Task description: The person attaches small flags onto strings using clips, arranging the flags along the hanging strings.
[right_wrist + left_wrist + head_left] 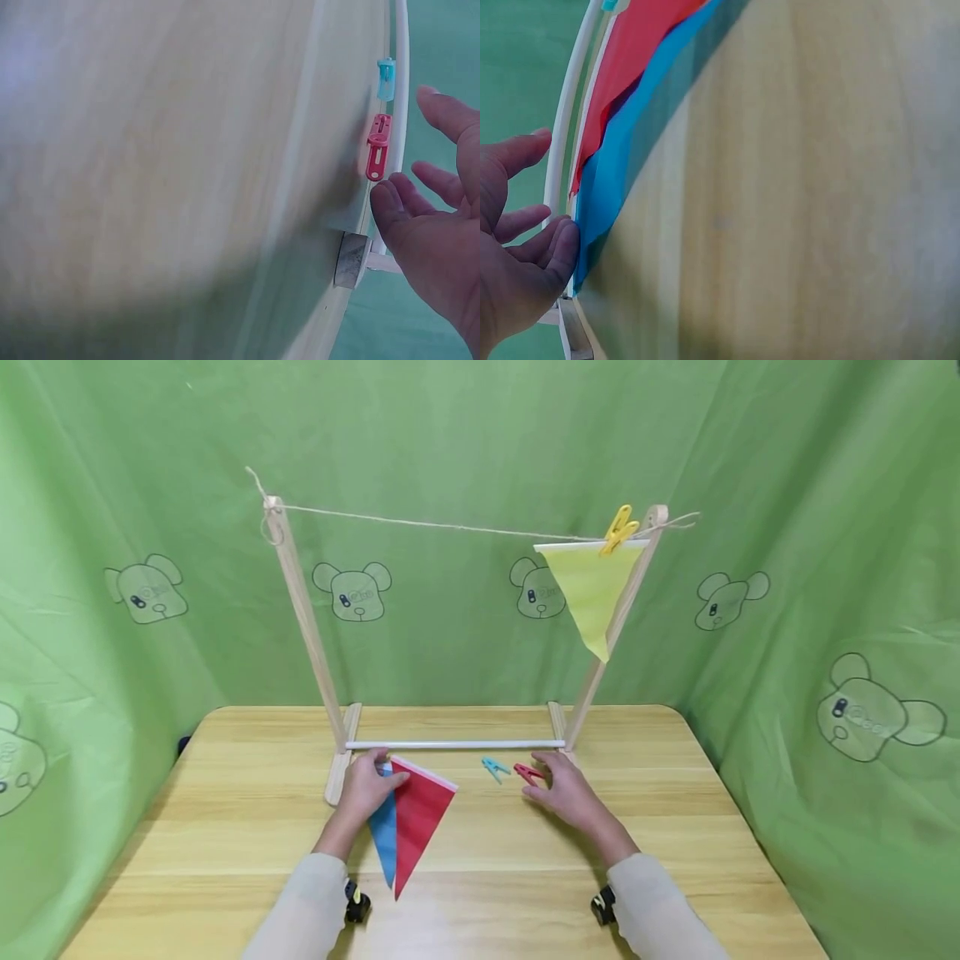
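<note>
A red triangular flag [422, 822] and a blue triangular flag [383, 837] lie on the table, the red partly over the blue. Over their white-edged tops is my left hand [369, 792], its fingertips at the blue flag's edge and its thumb spread apart in the left wrist view. On the right, a red clothespin [378, 148] lies on its side near the white rod. My right hand [567, 795] is beside it, thumb and fingers apart, with fingertips close to the pin's end; whether they touch is unclear. A light blue clothespin [494, 768] lies left of the red one.
Two wooden posts [306, 614] stand at the back, joined low by a white rod [457, 745]. Between their tops runs a string [420, 522]. A yellow clothespin [619, 531] holds a yellow flag [588, 581] at its right end. Green curtains surround the wooden table [487, 893].
</note>
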Demonstrator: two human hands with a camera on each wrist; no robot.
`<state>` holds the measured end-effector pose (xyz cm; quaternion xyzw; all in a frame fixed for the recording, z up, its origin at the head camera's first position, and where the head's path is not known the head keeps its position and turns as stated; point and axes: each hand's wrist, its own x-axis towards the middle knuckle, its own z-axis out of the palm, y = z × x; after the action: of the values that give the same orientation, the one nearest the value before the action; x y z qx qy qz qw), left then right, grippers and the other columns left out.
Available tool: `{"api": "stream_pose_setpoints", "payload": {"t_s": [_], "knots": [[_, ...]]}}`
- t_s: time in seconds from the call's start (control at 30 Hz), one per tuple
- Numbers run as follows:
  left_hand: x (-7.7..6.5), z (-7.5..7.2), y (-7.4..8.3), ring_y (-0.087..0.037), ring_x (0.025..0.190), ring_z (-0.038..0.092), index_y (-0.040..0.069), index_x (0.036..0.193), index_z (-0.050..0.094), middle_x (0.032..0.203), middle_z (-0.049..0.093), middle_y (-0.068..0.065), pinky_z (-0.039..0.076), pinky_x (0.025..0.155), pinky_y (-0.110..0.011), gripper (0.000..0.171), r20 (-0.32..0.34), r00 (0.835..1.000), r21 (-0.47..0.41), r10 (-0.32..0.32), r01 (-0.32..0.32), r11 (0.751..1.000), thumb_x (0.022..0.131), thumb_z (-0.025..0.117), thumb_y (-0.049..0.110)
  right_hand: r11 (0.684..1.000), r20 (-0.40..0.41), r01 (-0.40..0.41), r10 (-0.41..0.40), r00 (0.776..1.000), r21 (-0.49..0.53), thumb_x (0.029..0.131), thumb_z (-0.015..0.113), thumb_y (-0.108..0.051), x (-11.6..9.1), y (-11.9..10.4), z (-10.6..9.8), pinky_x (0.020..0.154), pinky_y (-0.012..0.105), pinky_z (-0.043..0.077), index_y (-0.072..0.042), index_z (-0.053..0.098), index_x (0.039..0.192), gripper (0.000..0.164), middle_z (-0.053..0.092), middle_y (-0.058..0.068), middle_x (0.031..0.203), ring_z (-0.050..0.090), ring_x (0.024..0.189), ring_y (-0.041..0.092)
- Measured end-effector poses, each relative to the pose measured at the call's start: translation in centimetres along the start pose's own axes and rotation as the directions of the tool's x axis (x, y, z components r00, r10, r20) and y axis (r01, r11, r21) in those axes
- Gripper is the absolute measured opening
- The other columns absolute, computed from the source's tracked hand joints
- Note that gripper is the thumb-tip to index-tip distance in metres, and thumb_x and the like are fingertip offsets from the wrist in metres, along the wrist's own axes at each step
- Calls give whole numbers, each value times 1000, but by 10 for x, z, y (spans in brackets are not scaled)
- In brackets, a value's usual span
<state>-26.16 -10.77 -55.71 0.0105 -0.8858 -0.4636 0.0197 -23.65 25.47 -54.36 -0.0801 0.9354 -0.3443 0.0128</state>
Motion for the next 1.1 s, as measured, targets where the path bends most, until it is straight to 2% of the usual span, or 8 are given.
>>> {"api": "stream_pose_setpoints", "payload": {"t_s": [0.1, 0.23, 0.33, 0.57, 0.7, 0.83, 0.93, 1.1], "knots": [[2, 3, -3, -38, 111, 65, -8, 130, 63, 124, 68, -26, 56, 97, -52, 56, -20, 999, 41, 30, -29, 999, 86, 84, 19, 999, 1, 11, -11, 1000, -30, 88, 83, -23, 2, 0, 3, 107, 53, 50, 4, 51, 145, 71, 60, 22, 135, 59, 121, 36], [3, 6, -3, -34, 94, 59, -6, 103, 68, 102, 65, -22, 55, 83, -45, 36, -53, 996, 104, 79, -73, 992, 83, 86, 18, 998, 6, 11, -11, 1000, -56, 88, 83, -22, 2, 0, 5, 104, 53, 52, 6, 53, 142, 68, 61, 22, 129, 60, 116, 34], [4, 8, -2, -32, 89, 52, -5, 89, 64, 93, 58, -20, 47, 76, -43, 33, -77, 992, 133, 96, -85, 988, 81, 88, 17, 998, 7, -15, 16, 1000, -67, 88, 83, -21, 4, 1, 6, 104, 51, 52, 5, 54, 141, 65, 61, 21, 129, 60, 115, 33], [4, 13, 2, -39, 108, 55, -10, 111, 71, 113, 60, -28, 54, 93, -51, 45, -116, 992, 121, 44, -30, 992, 80, 88, 17, 994, 0, -29, 29, 1000, -103, 89, 81, -16, 7, 7, 5, 92, 46, 54, 7, 58, 134, 55, 59, 18, 117, 58, 100, 27], [6, 16, 2, -40, 109, 55, -9, 108, 72, 112, 60, -27, 53, 95, -51, 44, -147, 988, 134, 39, -19, 991, 79, 90, 19, 990, -13, -28, 27, 1000, -137, 88, 82, -14, 8, 6, 4, 85, 43, 53, 7, 62, 129, 50, 57, 15, 109, 54, 93, 25], [8, 18, 2, -40, 107, 57, -7, 104, 73, 106, 63, -26, 52, 94, -51, 43, -175, 983, 174, 62, -31, 984, 76, 91, 21, 985, -18, -28, 25, 1000, -170, 88, 82, -15, 9, 5, 4, 82, 40, 52, 7, 64, 125, 47, 55, 14, 107, 53, 91, 24], [8, 19, 3, -40, 107, 57, -7, 104, 72, 105, 64, -25, 53, 94, -51, 44, -175, 982, 196, 68, -32, 980, 76, 91, 21, 984, -20, -31, 28, 999, -175, 88, 83, -15, 9, 5, 4, 80, 38, 50, 7, 64, 123, 45, 54, 14, 105, 52, 88, 23], [8, 19, 3, -38, 110, 58, -6, 110, 71, 111, 61, -24, 54, 96, -48, 45, -168, 985, 205, 25, 10, 979, 78, 90, 21, 983, -17, -21, 19, 1000, -182, 89, 82, -16, 10, 4, 6, 76, 36, 49, 7, 65, 120, 42, 53, 14, 102, 51, 85, 22]]}}
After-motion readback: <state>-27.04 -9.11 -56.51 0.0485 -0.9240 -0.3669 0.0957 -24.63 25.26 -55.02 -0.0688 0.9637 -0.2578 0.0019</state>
